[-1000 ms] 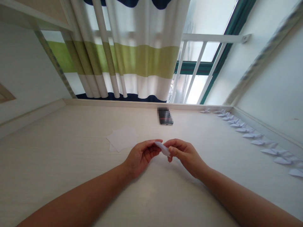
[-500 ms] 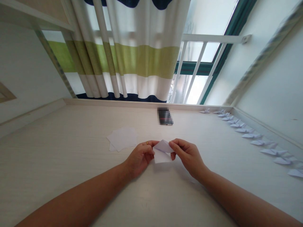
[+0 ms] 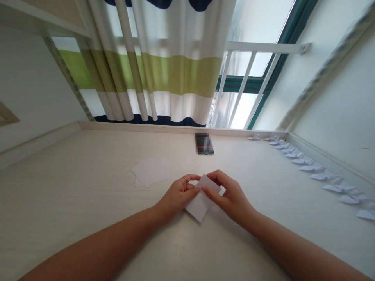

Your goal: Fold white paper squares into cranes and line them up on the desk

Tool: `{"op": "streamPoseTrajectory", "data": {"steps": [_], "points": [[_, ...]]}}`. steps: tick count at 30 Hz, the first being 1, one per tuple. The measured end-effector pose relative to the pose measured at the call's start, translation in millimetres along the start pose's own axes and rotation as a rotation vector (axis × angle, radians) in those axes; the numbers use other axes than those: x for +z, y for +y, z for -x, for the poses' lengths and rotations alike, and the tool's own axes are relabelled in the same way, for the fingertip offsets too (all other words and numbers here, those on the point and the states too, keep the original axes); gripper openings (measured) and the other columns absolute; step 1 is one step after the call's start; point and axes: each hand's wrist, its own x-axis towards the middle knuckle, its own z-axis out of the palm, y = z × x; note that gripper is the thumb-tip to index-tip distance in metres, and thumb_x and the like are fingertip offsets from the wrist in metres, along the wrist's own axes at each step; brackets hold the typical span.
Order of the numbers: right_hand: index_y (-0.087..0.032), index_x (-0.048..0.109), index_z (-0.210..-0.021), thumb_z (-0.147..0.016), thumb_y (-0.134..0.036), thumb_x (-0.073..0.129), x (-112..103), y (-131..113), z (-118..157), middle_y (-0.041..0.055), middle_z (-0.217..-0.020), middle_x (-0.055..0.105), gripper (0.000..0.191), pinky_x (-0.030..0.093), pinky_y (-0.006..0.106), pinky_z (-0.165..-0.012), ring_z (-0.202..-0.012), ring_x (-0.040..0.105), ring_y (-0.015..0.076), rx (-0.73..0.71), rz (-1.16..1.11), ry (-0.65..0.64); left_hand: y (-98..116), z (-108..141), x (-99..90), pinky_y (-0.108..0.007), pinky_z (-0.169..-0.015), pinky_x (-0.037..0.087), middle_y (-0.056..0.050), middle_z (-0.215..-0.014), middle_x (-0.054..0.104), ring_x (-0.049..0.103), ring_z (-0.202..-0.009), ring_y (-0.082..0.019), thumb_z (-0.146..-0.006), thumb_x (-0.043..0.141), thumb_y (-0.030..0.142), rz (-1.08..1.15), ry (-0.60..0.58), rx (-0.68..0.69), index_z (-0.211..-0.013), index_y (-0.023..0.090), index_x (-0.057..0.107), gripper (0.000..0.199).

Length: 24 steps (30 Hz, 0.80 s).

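Between my two hands is a folded piece of white paper (image 3: 200, 207), turned so that one corner points toward me. My left hand (image 3: 179, 195) pinches its left side, thumb on top and a ring on one finger. With thumb and fingers, my right hand (image 3: 227, 193) grips the upper right part of the same paper. The two thumb tips nearly meet at the middle of the sheet. Parts of the paper are hidden beneath the fingers.
A few loose white sheets (image 3: 150, 172) lie to the left of my hands. A dark, blurred-out object (image 3: 204, 144) rests near the table's back edge. Folded paper cranes (image 3: 312, 168) stand in a row along the right side. The pale tabletop (image 3: 73, 187) has raised edges; a curtain (image 3: 175, 74) hangs behind.
The paper has been turned so its corner points toward me, and it sits slightly lower. Both thumbs have come together near its middle; my right hand has shifted slightly left.
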Motion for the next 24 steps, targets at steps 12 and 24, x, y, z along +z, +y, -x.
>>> {"op": "streamPoseTrajectory", "data": {"steps": [12,24], "points": [[-0.017,0.058,-0.075,-0.076,-0.026,0.051,-1,6,-1,0.0007,-0.068,0.06,0.011,0.042,0.023,-0.056,-0.062,0.054,0.0131,0.077,-0.104,0.022,2,0,0.9,-0.019,-0.047,0.032,0.0,-0.057,0.056,0.046,-0.047,-0.007,-0.067,0.061,0.033,0.011,0.049,-0.077,-0.075,0.01,0.059,0.025],[-0.019,0.065,-0.08,-0.07,-0.004,0.049,-12,12,-8,0.0033,-0.083,0.059,0.025,0.045,0.026,-0.068,-0.077,0.057,0.0134,-0.162,-0.225,-0.191,5,0,-0.5,-0.02,-0.048,0.031,0.001,-0.055,0.056,0.045,-0.048,-0.008,-0.066,0.06,0.03,0.072,0.013,-0.096,-0.08,0.012,0.064,0.023]]}}
